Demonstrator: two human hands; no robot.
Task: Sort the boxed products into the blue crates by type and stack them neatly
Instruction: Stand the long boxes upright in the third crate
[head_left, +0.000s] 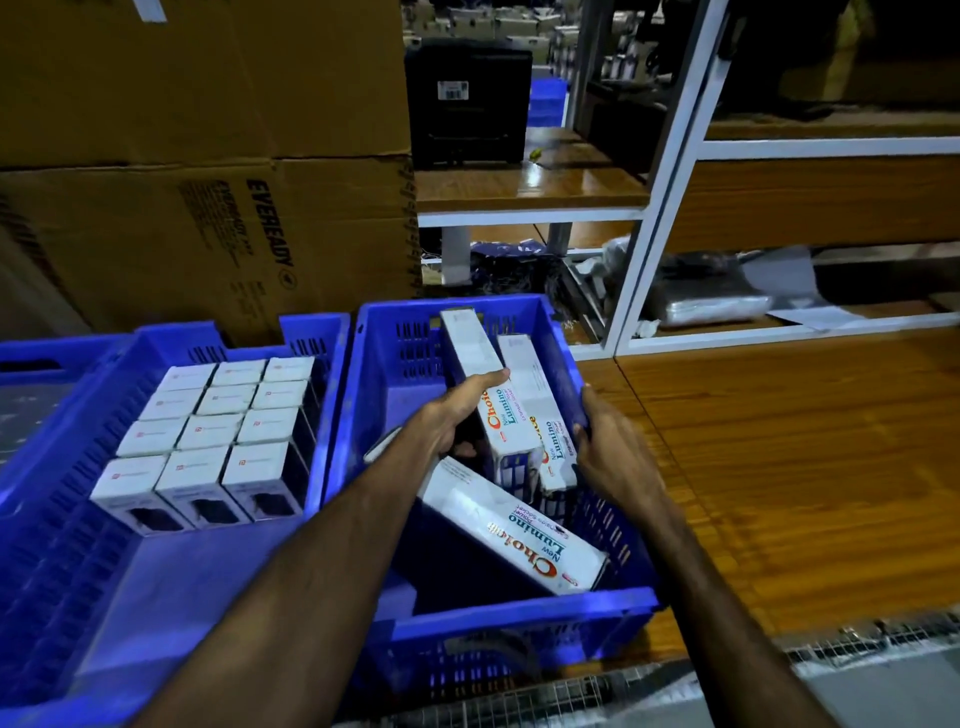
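Head view, near to far. Two bare forearms reach into the right blue crate (519, 616), which stands on a wooden table (805, 467). Nearest in this crate, a long white "Choice New Lumino" box (511, 525) lies tilted against the right wall. Above it, the left hand (454, 415) curls its fingers around a second long box (485, 384), which leans on end toward the far wall. The right hand (613, 452) grips the crate's right rim, fingers bent over the edge; just beside it a third long box (535, 400) stands against that wall, touching the second.

To the left, touching the first crate, the left blue crate (171, 561) holds twelve small white boxes (208, 436) standing upright in a neat three-by-four block at its far end.

Behind the crates stand stacked cardboard cartons (208, 156), the lower printed "EVEREADY". Farther right, a white-framed shelf (670, 171) carries a black case (467, 104) with a barcode label.
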